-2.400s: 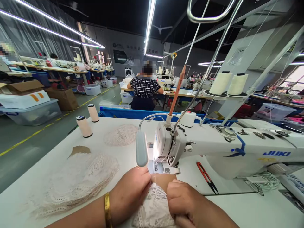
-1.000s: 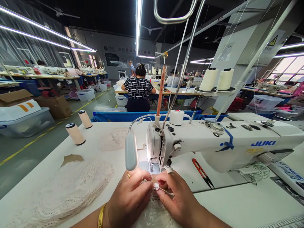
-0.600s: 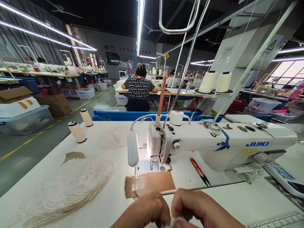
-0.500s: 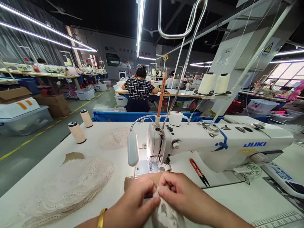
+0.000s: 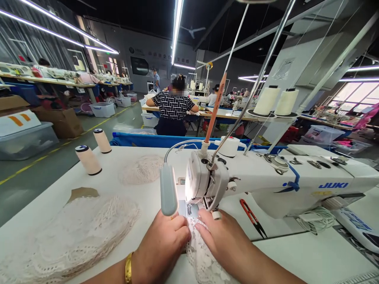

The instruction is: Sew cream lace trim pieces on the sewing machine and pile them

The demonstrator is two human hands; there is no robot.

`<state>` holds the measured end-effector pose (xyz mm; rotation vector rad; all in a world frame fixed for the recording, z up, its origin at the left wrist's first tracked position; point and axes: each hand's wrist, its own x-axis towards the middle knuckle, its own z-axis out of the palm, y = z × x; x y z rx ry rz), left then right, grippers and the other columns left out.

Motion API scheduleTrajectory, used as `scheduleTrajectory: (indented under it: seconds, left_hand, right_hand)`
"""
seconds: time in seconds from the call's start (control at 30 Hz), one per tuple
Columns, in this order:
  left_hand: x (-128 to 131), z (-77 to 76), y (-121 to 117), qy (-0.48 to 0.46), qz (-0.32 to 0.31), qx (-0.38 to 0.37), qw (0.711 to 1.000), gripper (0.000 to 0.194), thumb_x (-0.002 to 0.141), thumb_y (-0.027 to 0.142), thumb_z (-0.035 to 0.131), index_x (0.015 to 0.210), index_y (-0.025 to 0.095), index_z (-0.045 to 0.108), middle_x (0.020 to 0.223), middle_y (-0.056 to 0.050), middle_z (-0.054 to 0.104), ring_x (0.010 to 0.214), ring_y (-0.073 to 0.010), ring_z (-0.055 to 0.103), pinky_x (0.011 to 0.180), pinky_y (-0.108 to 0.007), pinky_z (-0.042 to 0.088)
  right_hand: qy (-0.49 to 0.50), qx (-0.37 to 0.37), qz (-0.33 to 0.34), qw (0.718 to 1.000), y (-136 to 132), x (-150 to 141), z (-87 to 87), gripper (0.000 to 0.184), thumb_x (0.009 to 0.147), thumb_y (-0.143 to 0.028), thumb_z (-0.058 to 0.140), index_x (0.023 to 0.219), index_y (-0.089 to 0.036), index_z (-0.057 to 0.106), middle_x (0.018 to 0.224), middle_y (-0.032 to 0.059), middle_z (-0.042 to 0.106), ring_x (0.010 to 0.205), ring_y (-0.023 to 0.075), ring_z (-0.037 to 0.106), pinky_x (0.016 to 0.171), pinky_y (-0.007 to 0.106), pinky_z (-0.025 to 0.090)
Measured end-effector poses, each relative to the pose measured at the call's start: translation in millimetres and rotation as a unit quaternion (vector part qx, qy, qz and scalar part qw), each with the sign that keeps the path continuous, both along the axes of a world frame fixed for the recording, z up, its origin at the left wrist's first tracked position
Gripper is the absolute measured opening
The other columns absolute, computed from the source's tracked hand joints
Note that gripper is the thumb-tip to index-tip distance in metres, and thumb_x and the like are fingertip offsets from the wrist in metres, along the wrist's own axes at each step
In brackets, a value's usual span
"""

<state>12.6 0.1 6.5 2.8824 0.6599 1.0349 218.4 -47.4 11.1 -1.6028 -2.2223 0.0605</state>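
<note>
A strip of white lace (image 5: pixel 201 252) runs from the needle area of the sewing machine (image 5: pixel 251 173) down toward me. My left hand (image 5: pixel 166 244), with a gold bangle at the wrist, is closed on the lace's left edge, its fingertips partly hidden. On the other side my right hand (image 5: pixel 225 236) pinches the lace between thumb and fingers, close to the presser foot (image 5: pixel 189 210). A grey lamp (image 5: pixel 168 189) hangs just above my left hand and lights the needle plate.
A big stack of lace pieces (image 5: pixel 71 232) lies at left, a smaller lace pile (image 5: pixel 142 169) behind it. Two thread cones (image 5: pixel 89 159) stand near the left edge. Red thread snips (image 5: pixel 253 219) rest right of my hand. A co-worker (image 5: pixel 174 104) sits ahead.
Both hands have moved forward with the lace, from in front of the machine to beside the presser foot. They are farther apart now. The view has shifted slightly.
</note>
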Motion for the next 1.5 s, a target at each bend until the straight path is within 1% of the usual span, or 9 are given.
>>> scheduleTrajectory:
  seconds: [0.13, 0.2, 0.33, 0.67, 1.03, 1.23, 1.3, 1.4, 1.5]
  left_hand:
    - [-0.5, -5.0, 1.2, -0.001, 0.005, 0.005, 1.0, 0.038, 0.108, 0.012, 0.045, 0.074, 0.022, 0.059, 0.077, -0.002, 0.067, 0.069, -0.018, 0.057, 0.071, -0.034, 0.049]
    - [-1.5, -7.1, 0.8, 0.011, 0.012, 0.006, 1.0, 0.039, 0.109, 0.014, 0.044, 0.075, 0.022, 0.06, 0.079, -0.003, 0.068, 0.071, -0.019, 0.059, 0.069, -0.035, 0.049]
    - [-3.8, -6.8, -0.5, 0.063, 0.038, -0.005, 0.997, 0.032, 0.108, 0.013, 0.047, 0.082, 0.02, 0.065, 0.083, -0.003, 0.071, 0.073, -0.0226, 0.061, 0.07, -0.04, 0.05]
    - [-0.1, 1.0, 1.9, 0.077, 0.048, 0.008, 0.996, 0.025, 0.105, 0.013, 0.051, 0.087, 0.02, 0.067, 0.088, -0.005, 0.074, 0.074, -0.0232, 0.064, 0.071, -0.04, 0.052]
    - [-2.8, -5.1, 1.5, 0.072, 0.049, 0.006, 0.996, 0.021, 0.104, 0.012, 0.051, 0.09, 0.019, 0.066, 0.088, -0.004, 0.073, 0.075, -0.025, 0.064, 0.072, -0.043, 0.051]
    - [-3.8, -9.7, 4.1, 0.073, 0.041, -0.026, 0.996, 0.016, 0.101, 0.011, 0.055, 0.094, 0.019, 0.067, 0.09, -0.005, 0.073, 0.079, -0.0268, 0.065, 0.076, -0.044, 0.051]
    - [-4.0, -9.0, 4.9, 0.07, 0.034, -0.047, 0.996, 0.017, 0.101, 0.011, 0.054, 0.096, 0.02, 0.068, 0.091, -0.005, 0.072, 0.082, -0.0273, 0.064, 0.077, -0.044, 0.05]
    - [-4.9, -6.5, 6.7, 0.06, 0.02, -0.1, 0.993, 0.019, 0.101, 0.013, 0.053, 0.1, 0.021, 0.07, 0.095, -0.006, 0.071, 0.086, -0.0275, 0.063, 0.078, -0.043, 0.049]
    - [-5.1, -4.3, 10.5, 0.05, 0.013, -0.135, 0.989, 0.02, 0.099, 0.015, 0.052, 0.1, 0.022, 0.072, 0.097, -0.007, 0.068, 0.086, -0.0265, 0.06, 0.078, -0.042, 0.048]
  right_hand:
    - [-0.034, 0.177, 0.13, 0.975, -6.6, 0.6, -11.5, 0.023, 0.099, -0.011, 0.049, 0.112, -0.018, 0.066, 0.099, 0.0118, 0.075, 0.081, 0.0271, 0.065, 0.073, 0.038, 0.049]
    - [-0.007, 0.16, 0.16, 0.974, -3.8, -0.9, -19.0, 0.024, 0.097, -0.008, 0.049, 0.11, -0.019, 0.066, 0.101, 0.0107, 0.074, 0.085, 0.0263, 0.066, 0.076, 0.038, 0.05]
    - [0.02, 0.085, 0.137, 0.987, 4.1, 1.1, -27.2, 0.025, 0.092, -0.003, 0.055, 0.103, -0.022, 0.066, 0.101, 0.0081, 0.074, 0.091, 0.0254, 0.067, 0.082, 0.037, 0.052]
    - [0.04, 0.047, 0.097, 0.993, 9.2, 5.5, -22.6, 0.036, 0.095, -0.003, 0.052, 0.118, -0.023, 0.072, 0.111, 0.0089, 0.076, 0.103, 0.0295, 0.067, 0.089, 0.043, 0.054]
    - [0.044, 0.033, 0.075, 0.996, 8.6, 5.6, -17.1, 0.028, 0.097, -0.006, 0.054, 0.102, -0.025, 0.073, 0.109, 0.0049, 0.077, 0.108, 0.0279, 0.068, 0.091, 0.039, 0.054]
    - [0.043, 0.061, 0.068, 0.995, 7.3, 7.2, -11.6, 0.032, 0.101, -0.012, 0.054, 0.121, -0.029, 0.074, 0.12, 0.0029, 0.078, 0.107, 0.0277, 0.068, 0.084, 0.037, 0.054]
    - [0.042, 0.054, 0.084, 0.994, 4.3, 9.2, -10.3, 0.023, 0.102, -0.023, 0.062, 0.122, -0.028, 0.073, 0.125, 0.0037, 0.077, 0.108, 0.0288, 0.067, 0.087, 0.039, 0.055]
    - [0.044, 0.048, 0.119, 0.991, 0.1, 11.0, -13.4, 0.034, 0.094, -0.038, 0.076, 0.124, -0.024, 0.069, 0.131, 0.0066, 0.074, 0.111, 0.0316, 0.066, 0.094, 0.043, 0.054]
    - [0.049, 0.069, 0.134, 0.987, 0.1, 10.1, -20.5, 0.015, 0.103, -0.023, 0.058, 0.113, -0.022, 0.068, 0.122, 0.0074, 0.075, 0.102, 0.0285, 0.067, 0.09, 0.042, 0.052]
